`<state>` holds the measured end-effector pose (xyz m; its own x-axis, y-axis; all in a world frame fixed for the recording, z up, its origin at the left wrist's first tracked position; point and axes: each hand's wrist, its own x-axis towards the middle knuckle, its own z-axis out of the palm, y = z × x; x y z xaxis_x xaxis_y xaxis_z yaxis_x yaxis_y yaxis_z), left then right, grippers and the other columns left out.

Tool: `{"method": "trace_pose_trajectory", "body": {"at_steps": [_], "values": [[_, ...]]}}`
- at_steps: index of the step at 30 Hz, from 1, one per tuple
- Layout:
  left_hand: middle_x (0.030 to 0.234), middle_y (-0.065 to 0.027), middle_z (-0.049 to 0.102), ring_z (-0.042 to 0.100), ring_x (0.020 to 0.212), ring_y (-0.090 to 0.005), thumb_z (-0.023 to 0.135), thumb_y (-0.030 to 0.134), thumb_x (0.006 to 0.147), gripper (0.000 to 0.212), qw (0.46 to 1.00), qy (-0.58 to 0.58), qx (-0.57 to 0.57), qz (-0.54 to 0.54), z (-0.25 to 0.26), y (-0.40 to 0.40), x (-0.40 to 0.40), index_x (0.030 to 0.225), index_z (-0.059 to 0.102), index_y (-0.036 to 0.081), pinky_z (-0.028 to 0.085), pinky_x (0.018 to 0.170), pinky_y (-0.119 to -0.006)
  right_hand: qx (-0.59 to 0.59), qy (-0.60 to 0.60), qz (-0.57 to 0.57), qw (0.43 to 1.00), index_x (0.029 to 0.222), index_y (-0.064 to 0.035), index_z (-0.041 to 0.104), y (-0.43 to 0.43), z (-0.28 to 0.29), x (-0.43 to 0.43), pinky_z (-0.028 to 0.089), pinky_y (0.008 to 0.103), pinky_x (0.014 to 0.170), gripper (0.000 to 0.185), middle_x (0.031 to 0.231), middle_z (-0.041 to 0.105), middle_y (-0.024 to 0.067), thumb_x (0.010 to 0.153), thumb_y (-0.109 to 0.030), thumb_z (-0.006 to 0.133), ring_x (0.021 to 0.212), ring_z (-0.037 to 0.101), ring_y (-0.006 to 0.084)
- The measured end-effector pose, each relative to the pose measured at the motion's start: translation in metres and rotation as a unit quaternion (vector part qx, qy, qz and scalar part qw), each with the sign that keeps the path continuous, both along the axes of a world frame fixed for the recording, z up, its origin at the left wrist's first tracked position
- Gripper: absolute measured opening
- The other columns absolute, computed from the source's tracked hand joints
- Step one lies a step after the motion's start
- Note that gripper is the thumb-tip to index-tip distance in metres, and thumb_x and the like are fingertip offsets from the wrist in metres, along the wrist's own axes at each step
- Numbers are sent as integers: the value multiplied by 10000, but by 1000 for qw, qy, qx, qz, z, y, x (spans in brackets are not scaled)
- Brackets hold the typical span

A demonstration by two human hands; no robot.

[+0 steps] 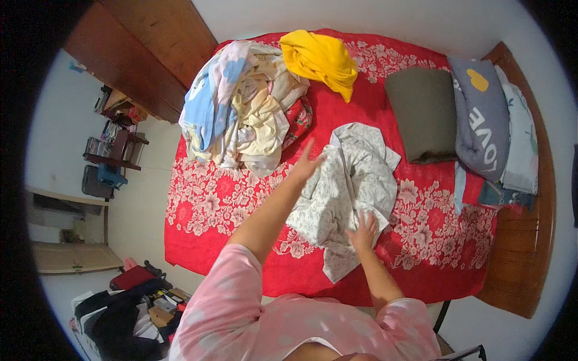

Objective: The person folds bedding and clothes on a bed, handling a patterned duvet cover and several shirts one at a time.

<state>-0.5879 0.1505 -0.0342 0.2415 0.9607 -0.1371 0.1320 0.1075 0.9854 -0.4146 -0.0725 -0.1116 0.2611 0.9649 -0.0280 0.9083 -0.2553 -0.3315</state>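
A crumpled white cloth with a small grey-green print (334, 194) lies on the red floral bedspread (212, 203) before me. My left hand (309, 164) is at the cloth's upper left edge, its fingers apart. Over the lower right part of the cloth is my right hand (365, 231), fingers spread and nothing gripped. Whether either palm touches the fabric, I cannot tell. Beyond my left hand is a large heap of rumpled light-coloured fabrics (257, 122), and a bunched yellow cloth (320, 61) lies beside it near the bed's far edge.
An olive-grey cushion (422, 115), a grey pillow with lettering (483, 122) and a pale pillow (519, 135) are at the right by the wooden headboard (519, 252). A wooden wardrobe (149, 49) stands at the upper left. Clothes and boxes are piled at the lower left (122, 320).
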Motion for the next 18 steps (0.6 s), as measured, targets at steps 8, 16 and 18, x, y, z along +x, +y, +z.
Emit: {"method": "trace_pose_trajectory", "body": {"at_steps": [8,16,18], "values": [[1346,-192,179,166,1236,-330,646,427,673,965,939,0,-335,-73,-50,-155,-21,1334,-15,188,182,911,-578,-142,494,-66,855,1111,-14,455,6,-85,0,401,311,788,466,1005,537,132,674,-111,582,913,511,239],[1083,-112,444,501,906,-236,644,131,658,770,942,-35,-328,66,-67,-210,-55,1279,188,125,450,656,-419,-173,495,268,808,1044,-16,507,-36,10,-91,421,321,720,310,903,581,93,761,-144,524,822,537,178],[872,-83,567,565,720,-201,552,-19,656,421,959,-63,-268,72,-69,-227,-66,1071,492,23,471,605,-326,-188,529,292,774,1080,-22,490,-54,43,-87,417,288,723,331,935,566,60,775,-138,544,838,509,130]]}}
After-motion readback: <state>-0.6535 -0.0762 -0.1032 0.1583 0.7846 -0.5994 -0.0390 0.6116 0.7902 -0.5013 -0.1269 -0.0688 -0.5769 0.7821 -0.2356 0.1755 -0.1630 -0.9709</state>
